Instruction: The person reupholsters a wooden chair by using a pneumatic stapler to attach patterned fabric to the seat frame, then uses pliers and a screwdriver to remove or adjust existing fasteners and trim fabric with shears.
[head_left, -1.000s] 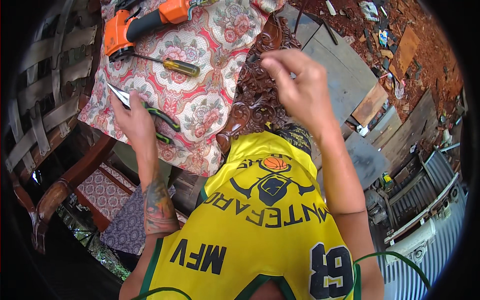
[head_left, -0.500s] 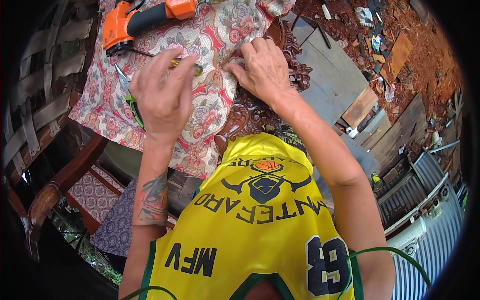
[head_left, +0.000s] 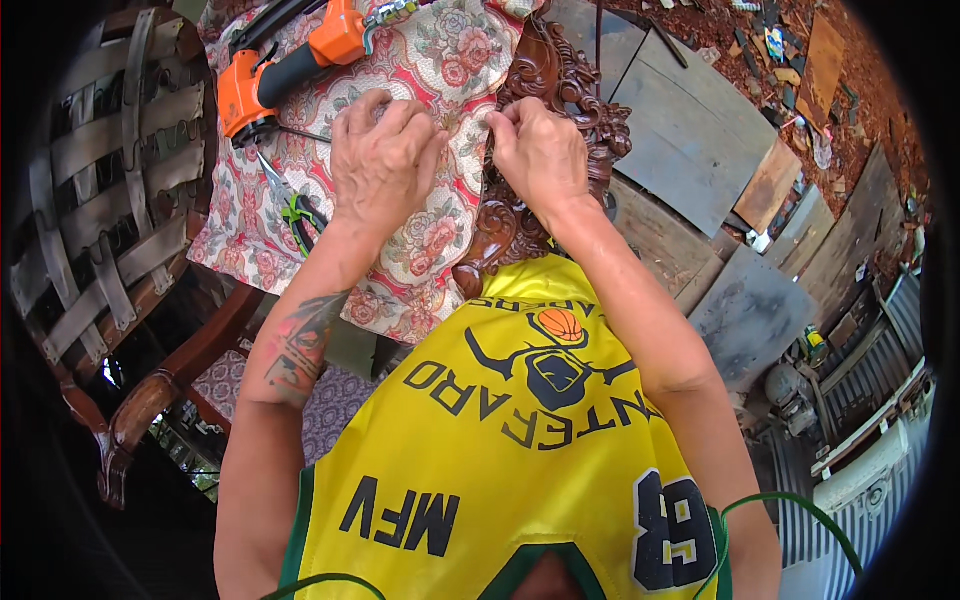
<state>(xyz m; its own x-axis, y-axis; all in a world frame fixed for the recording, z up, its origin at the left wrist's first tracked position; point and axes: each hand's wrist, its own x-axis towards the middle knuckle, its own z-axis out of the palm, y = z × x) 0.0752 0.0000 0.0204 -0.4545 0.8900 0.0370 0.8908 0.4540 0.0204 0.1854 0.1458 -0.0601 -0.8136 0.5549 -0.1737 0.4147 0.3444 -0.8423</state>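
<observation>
My left hand [head_left: 385, 150] lies on the floral fabric [head_left: 430, 240] with its fingers curled, over where the shaft of a screwdriver [head_left: 300, 132] disappears; whatever is under the fingers is hidden. My right hand [head_left: 530, 150] pinches the fabric's right edge beside the carved, varnished wooden frame [head_left: 530, 65]. Pliers [head_left: 300, 215] with green-and-black handles lie left of my left hand. An orange pneumatic tool [head_left: 340, 40] with a black grip rests on the fabric above.
A chair frame with woven straps [head_left: 110, 180] stands at the left, beside a curved wooden armrest [head_left: 190, 360]. Grey boards [head_left: 680, 120] and scattered debris on red soil lie at the right. Corrugated metal [head_left: 900, 310] is at the lower right.
My left hand has let go of the pliers and moved up and right onto the fabric. My right hand has moved from the air above the carving down to the fabric's edge.
</observation>
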